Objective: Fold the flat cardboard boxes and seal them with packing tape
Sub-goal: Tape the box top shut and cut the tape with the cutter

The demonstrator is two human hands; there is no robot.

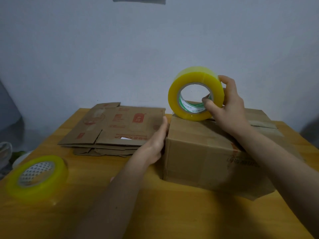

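Pale grey-blue wall (103, 49) behind, with the lower edge of a white sheet (139, 0) at the very top; below it a yellow wooden desk (155, 204) filling the near half of the view. On the right of the desk, an assembled cardboard box (203, 157) with its top flaps closed and strips of tape across the top and down the near face. Upright on the far left corner of that box, a yellow tape roll (174, 99), touching the box top at its lower rim. Right hand (229, 107) gripping this roll, thumb hooked into the core from the near side, fingers curled over the outer rim on the right. Left hand (155, 145) flat and relaxed against the left wall of the box, fingers straight and pointing away, holding nothing. Just left of the box, a stack of flat cardboard boxes (112, 128) with red printing, lying unfolded on the far middle of the desk, the left hand between stack and box. Near the left edge of the desk, well apart from the box, a second tape roll (37, 176) lying on its side, core facing up. Beyond the desk's left edge, blurred objects, too unclear to name.
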